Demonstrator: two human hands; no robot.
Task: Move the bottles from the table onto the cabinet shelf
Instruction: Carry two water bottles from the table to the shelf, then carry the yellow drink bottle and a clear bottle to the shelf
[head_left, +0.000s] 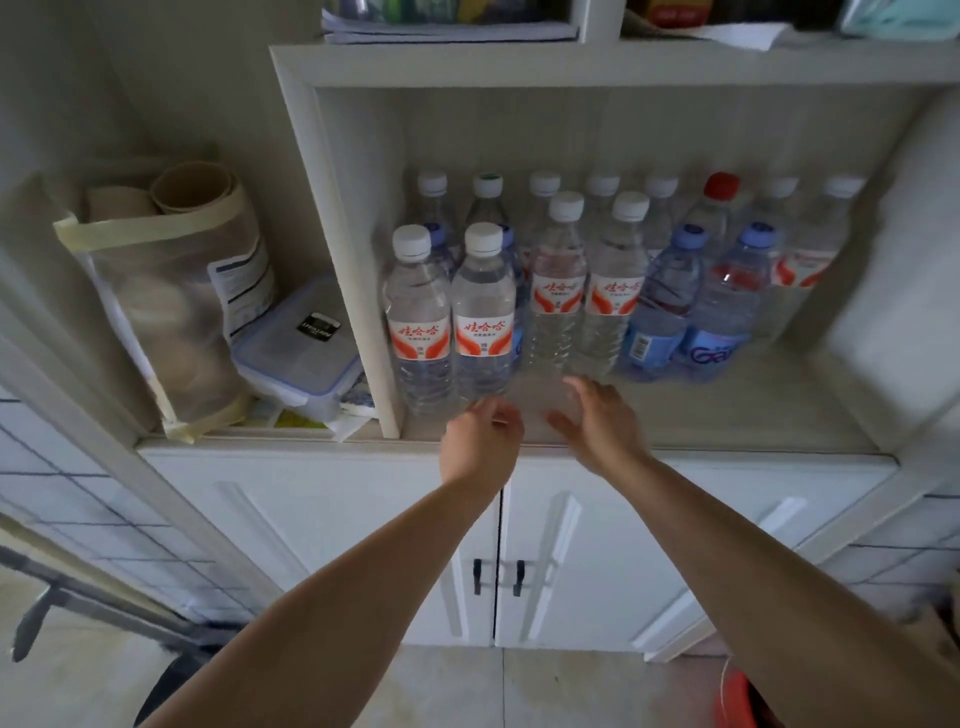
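Observation:
Several water bottles stand upright on the white cabinet shelf (727, 415). Two red-labelled bottles (483, 312) with white caps stand at the front left; two more red-labelled ones (558, 291) sit behind them in the middle. Blue-capped, blue-labelled bottles (722, 312) stand to the right, and a red-capped bottle (719, 197) is in the back row. My left hand (485, 441) hovers at the shelf's front edge, fingers relaxed near the base of the front bottle, holding nothing. My right hand (597, 421) is beside it, fingers spread, empty.
The left compartment holds a clear bag with paper rolls (171, 291) and a lidded plastic box (298, 348). Closed cabinet doors with black handles (498, 577) lie below the shelf. Papers fill the upper shelf (447, 31). A red object (737, 696) sits on the floor at right.

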